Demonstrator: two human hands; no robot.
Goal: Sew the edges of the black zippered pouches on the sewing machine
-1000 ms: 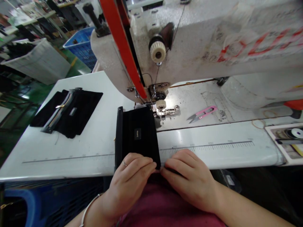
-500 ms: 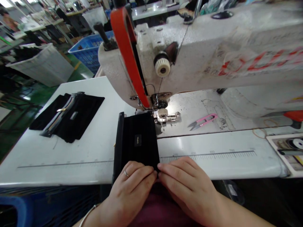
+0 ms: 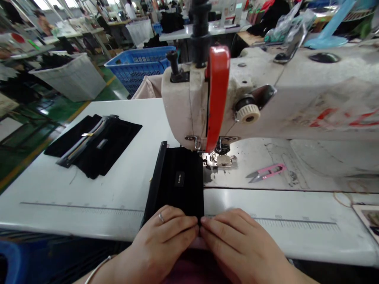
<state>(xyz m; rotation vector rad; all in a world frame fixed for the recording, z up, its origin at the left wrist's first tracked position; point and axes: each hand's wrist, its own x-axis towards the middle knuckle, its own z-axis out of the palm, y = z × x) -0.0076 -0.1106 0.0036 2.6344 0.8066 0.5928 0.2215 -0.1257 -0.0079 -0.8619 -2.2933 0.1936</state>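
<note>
Bright, diffuse light is cast over the smooth white table (image 3: 118, 177), and a small glare is thrown beneath the off-white metal sewing machine (image 3: 183, 106). Detail is lost in the black fabric piece (image 3: 189, 201); the background is softened and stretched towards the edges.

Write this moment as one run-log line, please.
left hand: holding flat black fabric piece | right hand: at its near right corner | far corner: by off-white metal sewing machine

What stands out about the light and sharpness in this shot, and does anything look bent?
Head view: a bright glow at the presser foot; pale sheen on the white tabletop; the black fabric piece is so dark that its folds barely show. Head view: the background workshop looks soft, and objects near the edges look stretched.
</note>
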